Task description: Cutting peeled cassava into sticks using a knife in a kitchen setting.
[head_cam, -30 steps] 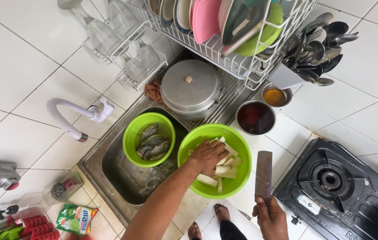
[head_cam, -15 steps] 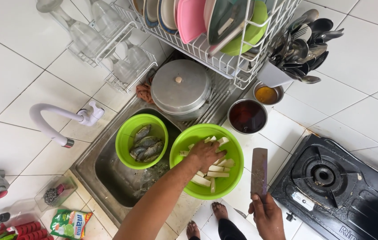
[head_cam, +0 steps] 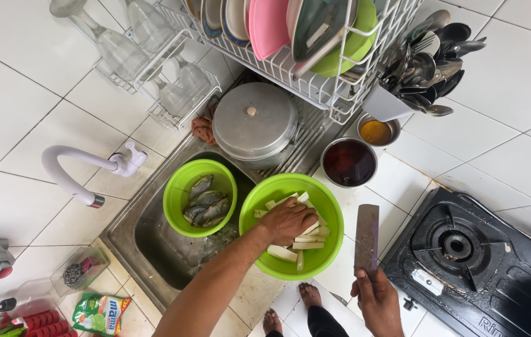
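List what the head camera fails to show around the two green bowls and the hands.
- Head view: the pale strips under the left hand are covered by it, so their count is unknown.
- The cleaver handle is hidden inside the right hand.
- The sink bottom is partly blocked by the smaller green bowl.
- The pot contents are hidden by its lid.

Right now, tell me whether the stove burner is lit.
Off: the burner on the black stove shows no flame.
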